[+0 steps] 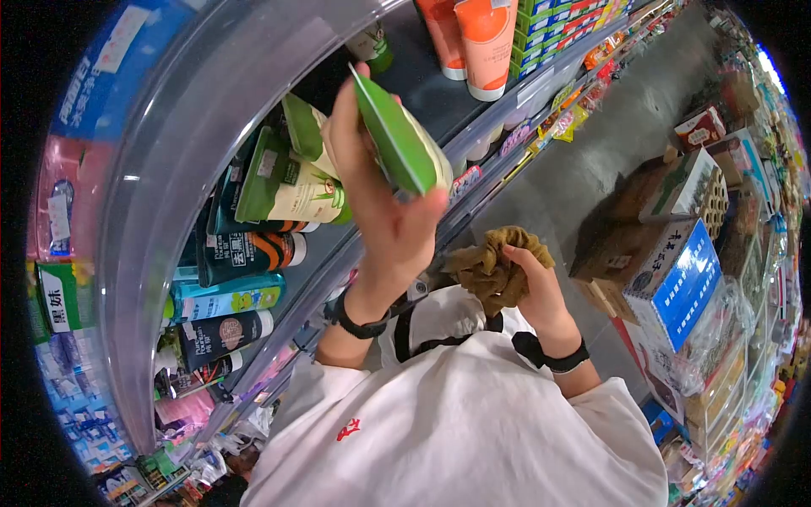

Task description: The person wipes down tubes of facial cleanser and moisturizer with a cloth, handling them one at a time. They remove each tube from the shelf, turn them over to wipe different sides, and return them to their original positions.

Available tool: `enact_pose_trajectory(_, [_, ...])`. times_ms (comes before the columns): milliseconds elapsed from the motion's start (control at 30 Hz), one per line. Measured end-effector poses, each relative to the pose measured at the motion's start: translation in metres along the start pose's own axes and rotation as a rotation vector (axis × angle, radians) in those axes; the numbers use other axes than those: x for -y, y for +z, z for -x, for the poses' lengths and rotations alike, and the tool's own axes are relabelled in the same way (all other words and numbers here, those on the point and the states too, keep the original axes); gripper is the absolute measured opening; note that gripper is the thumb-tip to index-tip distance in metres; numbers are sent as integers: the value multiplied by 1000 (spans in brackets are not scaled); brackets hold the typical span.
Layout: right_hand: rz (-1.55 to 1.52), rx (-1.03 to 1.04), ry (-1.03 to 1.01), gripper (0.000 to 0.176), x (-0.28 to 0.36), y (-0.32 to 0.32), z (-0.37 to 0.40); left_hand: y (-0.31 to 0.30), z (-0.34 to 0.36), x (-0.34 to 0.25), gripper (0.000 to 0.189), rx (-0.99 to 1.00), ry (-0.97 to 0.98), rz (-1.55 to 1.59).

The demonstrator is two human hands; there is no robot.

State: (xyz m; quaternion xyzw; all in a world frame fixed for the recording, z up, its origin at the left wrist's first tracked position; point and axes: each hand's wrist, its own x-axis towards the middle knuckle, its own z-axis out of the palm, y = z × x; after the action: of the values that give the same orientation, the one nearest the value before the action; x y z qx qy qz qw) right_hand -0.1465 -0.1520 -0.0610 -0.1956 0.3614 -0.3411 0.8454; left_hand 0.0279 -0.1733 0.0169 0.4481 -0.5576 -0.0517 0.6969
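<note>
My left hand [384,224] is raised over the shelf, its fingers wrapped round a green and cream squeeze tube [395,135]. The tube is tilted, with its flat crimped end toward me. Similar green tubes [291,194] stand on the shelf [334,258] just left of that hand. In my right hand [541,291] is a crumpled brown cloth [494,269], gripped between thumb and fingers. It is held in front of my chest, out from the shelf edge.
Orange tubes [488,42] stand farther along the shelf, near stacked green boxes [532,34]. Black tubes [224,338] and a blue bottle [228,296] are nearer on the left. A clear curved shelf rim [139,211] runs alongside. Cardboard boxes [629,279] lie across the aisle.
</note>
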Motion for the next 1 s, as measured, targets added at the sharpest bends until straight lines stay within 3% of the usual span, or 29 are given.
enact_pose_trajectory(267, [-82,-51,12,23,27,-13,-6,23,-37,32,64,-141,-167,-137])
enact_pose_trajectory(300, [-85,-49,11,23,31,-15,-7,26,-43,33,55,-154,-149,-187])
enact_pose_trajectory(400, [-53,-115,-23,23,43,-20,-13,34,-51,35,60,-193,-141,-451])
enact_pose_trajectory(567, [-38,-117,16,21,59,-19,-26,35,-60,56,64,-278,-117,-416])
enact_pose_trajectory(733, [-71,-145,48,23,58,-24,-34,21,-67,70,61,-292,-111,-637])
enact_pose_trajectory(1000, [-14,-151,78,21,70,-27,-40,10,-70,85,59,-452,-153,-666])
